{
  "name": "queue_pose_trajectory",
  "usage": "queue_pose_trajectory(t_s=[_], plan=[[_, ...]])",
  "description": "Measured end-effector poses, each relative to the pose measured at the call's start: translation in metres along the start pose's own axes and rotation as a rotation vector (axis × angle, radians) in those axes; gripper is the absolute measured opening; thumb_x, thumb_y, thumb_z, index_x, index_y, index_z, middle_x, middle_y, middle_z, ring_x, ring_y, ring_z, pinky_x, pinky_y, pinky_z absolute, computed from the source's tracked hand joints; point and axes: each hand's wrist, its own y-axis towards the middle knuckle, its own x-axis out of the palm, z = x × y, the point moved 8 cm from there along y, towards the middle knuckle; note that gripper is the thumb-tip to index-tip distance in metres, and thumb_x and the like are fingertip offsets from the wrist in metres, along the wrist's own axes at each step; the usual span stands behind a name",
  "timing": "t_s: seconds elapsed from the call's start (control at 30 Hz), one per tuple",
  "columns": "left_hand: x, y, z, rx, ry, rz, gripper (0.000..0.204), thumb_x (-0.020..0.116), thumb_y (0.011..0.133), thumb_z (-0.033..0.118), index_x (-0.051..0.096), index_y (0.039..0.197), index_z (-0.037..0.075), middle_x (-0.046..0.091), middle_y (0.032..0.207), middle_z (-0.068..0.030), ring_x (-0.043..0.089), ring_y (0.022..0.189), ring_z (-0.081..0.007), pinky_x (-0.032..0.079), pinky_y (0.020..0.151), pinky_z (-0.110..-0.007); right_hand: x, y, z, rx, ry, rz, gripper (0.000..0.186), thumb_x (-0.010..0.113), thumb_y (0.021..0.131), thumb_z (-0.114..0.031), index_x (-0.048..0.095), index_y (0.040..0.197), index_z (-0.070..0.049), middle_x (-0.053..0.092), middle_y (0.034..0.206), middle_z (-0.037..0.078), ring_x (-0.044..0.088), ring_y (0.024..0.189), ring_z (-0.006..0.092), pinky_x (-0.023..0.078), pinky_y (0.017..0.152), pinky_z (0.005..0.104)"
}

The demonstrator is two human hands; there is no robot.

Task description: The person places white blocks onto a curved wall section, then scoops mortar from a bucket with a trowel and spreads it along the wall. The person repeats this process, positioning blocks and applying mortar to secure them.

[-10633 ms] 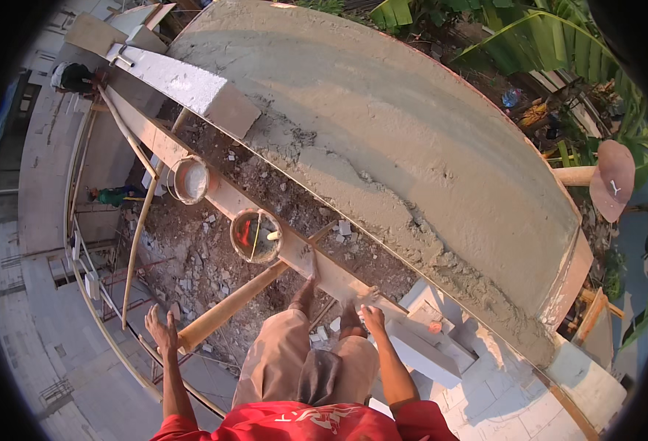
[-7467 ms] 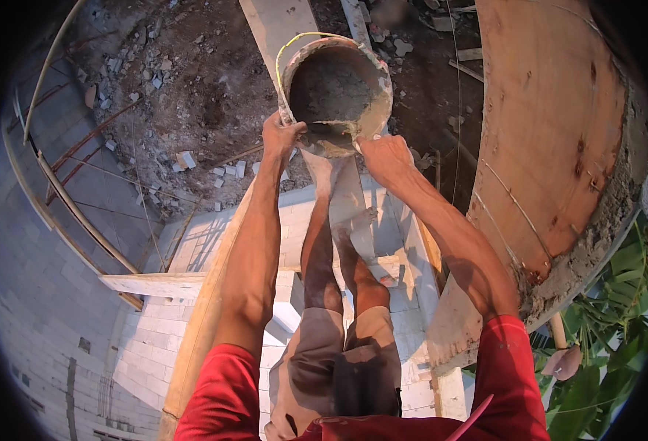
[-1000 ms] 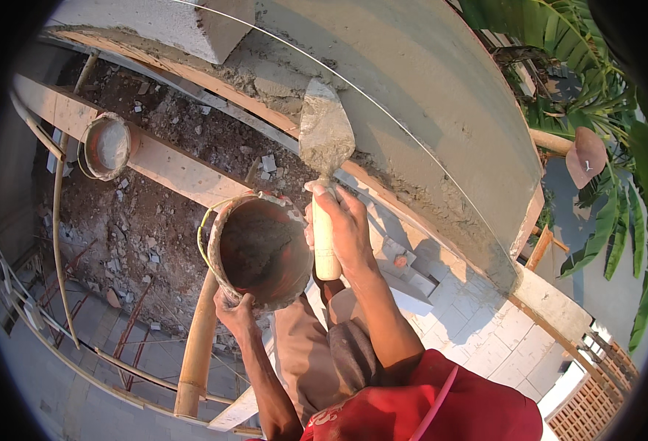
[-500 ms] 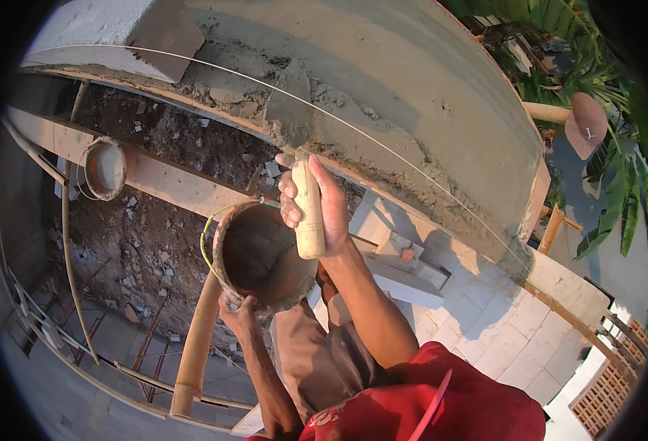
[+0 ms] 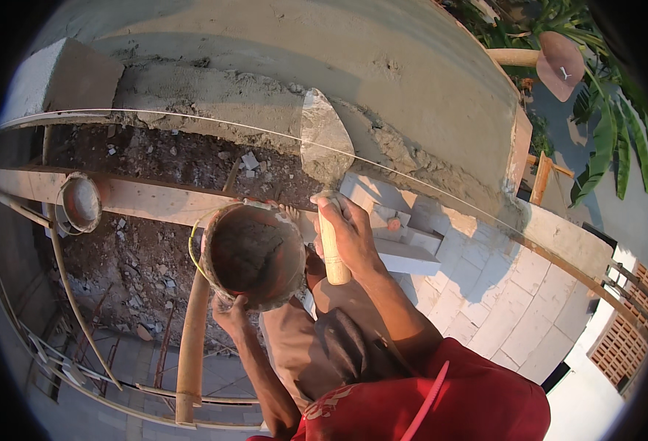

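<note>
My right hand (image 5: 350, 228) is wrapped round the wooden handle of a trowel (image 5: 325, 140). Its metal blade, smeared with grey, lies at the near edge of the wet mortar (image 5: 192, 84) along the wall top, by a taut white string (image 5: 228, 123). Lower left, my left hand (image 5: 232, 312) grips the near rim of a bucket (image 5: 254, 253), thumb over the edge. Grey mortar shows inside the bucket, which tilts toward me. A yellow handle (image 5: 194, 250) hangs at its left side.
A wooden plank (image 5: 144, 197) crosses over rubble, carrying a second bucket (image 5: 81, 202) at left. A pale block (image 5: 81, 77) sits on the wall at far left. Bamboo poles (image 5: 192, 353) stand at lower left. White blocks (image 5: 405, 261) are stacked right of my hand.
My right hand has turned and moved right and nearer me, and the trowel blade now shows its broad face. My view has shifted; my left hand still holds the bucket.
</note>
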Motion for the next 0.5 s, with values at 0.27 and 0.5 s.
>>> queue_pose_trajectory(t_s=[0.27, 0.5], plan=[[-0.002, 0.003, -0.005, 0.036, 0.083, 0.05, 0.046, 0.07, 0.064, -0.009, 0.065, 0.109, -0.006, 0.062, 0.107, -0.0056, 0.065, 0.086, -0.0158, 0.056, 0.074, -0.029, -0.125, -0.035, 0.062, -0.024, 0.705, -0.06, 0.048, 0.04, 0.109, -0.046, 0.051, 0.127, -0.003, 0.052, 0.08, 0.005, 0.052, 0.051, 0.0131, 0.049, 0.046, 0.029], [0.013, 0.0, -0.002, -0.014, 0.043, 0.042, 0.044, 0.071, 0.064, -0.01, 0.067, 0.108, -0.006, 0.057, 0.116, -0.0054, 0.065, 0.091, -0.0169, 0.057, 0.072, -0.029, -0.074, -0.067, 0.1, 0.174, 0.547, -0.412, 0.051, 0.044, 0.107, -0.048, 0.051, 0.124, -0.001, 0.054, 0.079, 0.007, 0.051, 0.048, 0.0157, 0.047, 0.046, 0.029]])
